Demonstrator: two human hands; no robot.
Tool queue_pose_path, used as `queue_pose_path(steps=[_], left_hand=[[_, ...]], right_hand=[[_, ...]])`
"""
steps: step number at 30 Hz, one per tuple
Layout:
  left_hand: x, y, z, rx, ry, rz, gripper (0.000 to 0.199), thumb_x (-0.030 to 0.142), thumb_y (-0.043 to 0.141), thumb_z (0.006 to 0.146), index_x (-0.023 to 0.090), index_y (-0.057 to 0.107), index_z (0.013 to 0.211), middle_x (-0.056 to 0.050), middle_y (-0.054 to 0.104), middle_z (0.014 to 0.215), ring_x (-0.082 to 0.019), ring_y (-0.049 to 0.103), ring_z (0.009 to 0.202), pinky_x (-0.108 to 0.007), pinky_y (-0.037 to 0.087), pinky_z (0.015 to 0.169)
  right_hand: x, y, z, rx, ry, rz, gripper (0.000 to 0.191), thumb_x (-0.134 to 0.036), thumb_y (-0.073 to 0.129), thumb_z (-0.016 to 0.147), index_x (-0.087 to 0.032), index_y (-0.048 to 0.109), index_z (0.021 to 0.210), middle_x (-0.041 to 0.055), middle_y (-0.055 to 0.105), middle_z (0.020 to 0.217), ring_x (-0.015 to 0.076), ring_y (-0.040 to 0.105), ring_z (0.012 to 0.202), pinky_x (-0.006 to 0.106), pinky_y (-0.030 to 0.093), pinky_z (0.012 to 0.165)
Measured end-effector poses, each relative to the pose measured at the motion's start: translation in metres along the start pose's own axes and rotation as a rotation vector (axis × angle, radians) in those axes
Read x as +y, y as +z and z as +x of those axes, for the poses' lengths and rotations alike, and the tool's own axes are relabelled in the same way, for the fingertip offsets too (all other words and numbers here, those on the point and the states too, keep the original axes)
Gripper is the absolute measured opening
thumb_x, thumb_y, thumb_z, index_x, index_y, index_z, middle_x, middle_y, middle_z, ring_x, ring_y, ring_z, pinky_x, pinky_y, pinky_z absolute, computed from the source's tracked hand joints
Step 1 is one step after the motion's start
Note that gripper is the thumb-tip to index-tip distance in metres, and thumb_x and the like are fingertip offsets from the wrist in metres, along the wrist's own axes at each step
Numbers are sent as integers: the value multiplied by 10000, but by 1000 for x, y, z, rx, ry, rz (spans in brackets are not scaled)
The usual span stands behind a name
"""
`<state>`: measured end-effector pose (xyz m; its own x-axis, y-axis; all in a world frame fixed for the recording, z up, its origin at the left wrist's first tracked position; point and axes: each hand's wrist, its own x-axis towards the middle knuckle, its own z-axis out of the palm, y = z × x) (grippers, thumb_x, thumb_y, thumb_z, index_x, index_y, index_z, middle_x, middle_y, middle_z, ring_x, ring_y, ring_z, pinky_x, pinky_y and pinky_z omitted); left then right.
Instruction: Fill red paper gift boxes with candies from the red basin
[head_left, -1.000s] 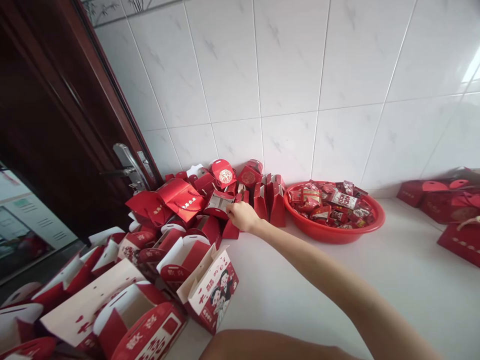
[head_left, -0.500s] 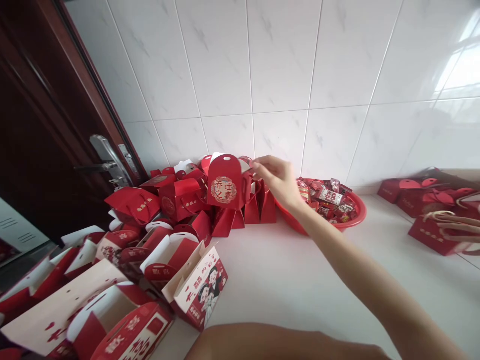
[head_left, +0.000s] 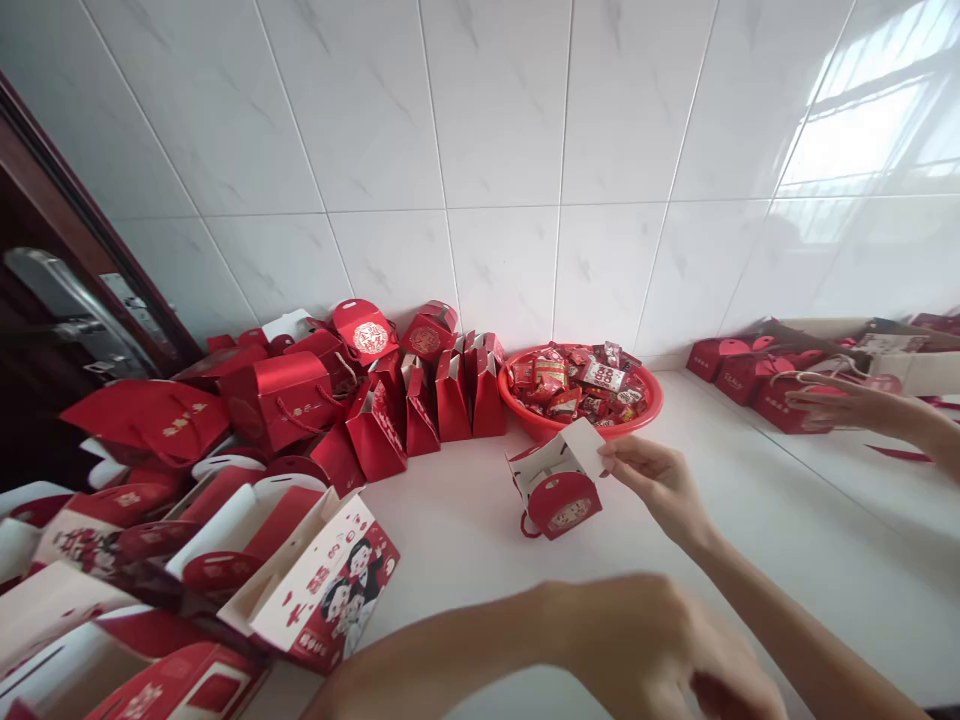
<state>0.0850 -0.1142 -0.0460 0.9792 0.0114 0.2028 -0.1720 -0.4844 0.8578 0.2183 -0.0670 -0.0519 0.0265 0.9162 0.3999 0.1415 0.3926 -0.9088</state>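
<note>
The right hand [head_left: 652, 485] pinches the white flap of an open red box [head_left: 566, 500] between thumb and fingertips, at the box's three o'clock. The box is low over or on the table [head_left: 450, 540], at six o'clock from the bowl [head_left: 529, 425] of sweets [head_left: 574, 380]. The left hand [head_left: 690, 650], at the box's five o'clock, is apart from it, blurred and cut off, so its grip cannot be told. Cartons [head_left: 292, 400] crowd the bowl's nine o'clock; another person's hand [head_left: 862, 405] is at three.
</note>
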Motion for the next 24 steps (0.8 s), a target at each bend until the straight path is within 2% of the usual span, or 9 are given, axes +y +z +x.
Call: queue_pose_path(steps=[3,5,7,10,13,16,20,22,24], left_hand=[[27,-40,-19,444,-126,223,182,334,601,894,182,701,907,-36,712,894,-140,640,843,-228,494,821],[31,-68,-30,609,-257,381,205,305,559,914,176,706,975,-52,718,969,-156,642,900,-246,501,817],[26,-90,-41,703,-380,478,220,230,507,920,174,698,1014,-52,725,1048,-157,656,930,-238,505,786],[17,-110,-56,693,-606,615,250,171,471,902,178,718,944,-41,748,990,-168,673,878,-250,493,738],[13,-116,-64,646,-726,685,212,179,523,860,188,730,904,-25,752,898,-179,676,818,-260,477,701],[15,-116,-66,604,-762,727,158,192,598,803,189,735,879,-26,736,868,-182,666,799,-261,466,689],[21,-116,-66,536,-716,677,149,230,642,783,188,748,879,-40,721,949,-173,652,837,-246,465,701],[25,-117,-67,481,-770,630,159,275,650,788,184,757,863,-39,729,909,-179,658,828,-250,466,702],[27,-117,-70,449,-853,615,264,392,678,783,193,763,936,-48,738,945,-215,667,887,-271,476,730]], right_hand=[[13,-1,-6,26,48,56,254,-501,762,726,-253,743,775,60,737,770,266,704,699,400,591,659],[20,2,-8,36,46,76,271,-513,755,733,-247,740,780,60,741,780,263,707,715,396,594,680],[26,6,-11,56,43,90,282,-509,755,740,-233,738,795,54,740,791,238,704,690,384,595,691],[32,9,-15,71,50,97,273,-494,753,758,-226,736,806,51,731,800,213,699,663,370,595,688],[36,8,-18,66,65,98,280,-503,750,763,-227,731,805,52,727,795,211,699,665,363,591,680],[38,7,-19,70,96,104,308,-524,748,759,-221,724,807,56,730,806,211,698,661,362,583,676],[40,7,-19,72,114,104,325,-532,740,763,-214,718,826,56,727,803,207,690,659,359,575,681],[40,7,-20,75,111,102,333,-536,735,764,-211,715,829,57,726,807,205,686,660,356,570,677],[40,7,-20,77,107,94,343,-543,729,765,-206,712,827,59,723,802,204,683,662,352,565,674]])
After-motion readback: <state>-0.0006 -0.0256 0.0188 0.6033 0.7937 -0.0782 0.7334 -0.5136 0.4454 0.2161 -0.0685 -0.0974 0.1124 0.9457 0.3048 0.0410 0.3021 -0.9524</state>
